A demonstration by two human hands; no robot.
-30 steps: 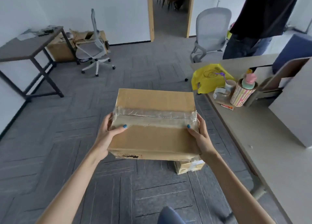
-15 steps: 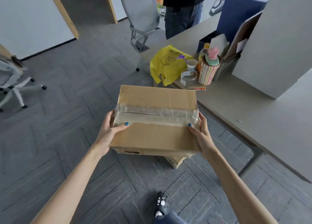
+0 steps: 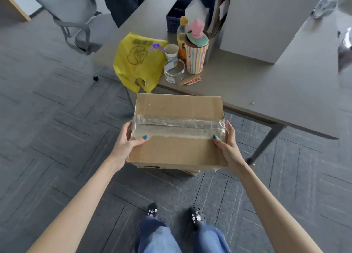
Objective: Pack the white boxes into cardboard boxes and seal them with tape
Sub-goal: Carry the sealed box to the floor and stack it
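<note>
Head view: taped cardboard box (image 3: pixel 177 132) held between both hands, left hand (image 3: pixel 126 145) and right hand (image 3: pixel 227 144) gripping its side edges, thumbs on top.

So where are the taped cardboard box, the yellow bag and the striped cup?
cardboard box (image 3: pixel 177 151): head view, bare near top flap
yellow bag (image 3: pixel 137 62): head view, printed middle
striped cup (image 3: pixel 196 59): head view, side wall

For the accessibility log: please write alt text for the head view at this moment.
A person's left hand and right hand hold a taped cardboard box by its sides above grey carpet, facing a grey desk that carries a yellow bag, a tape roll and a striped cup.
</note>
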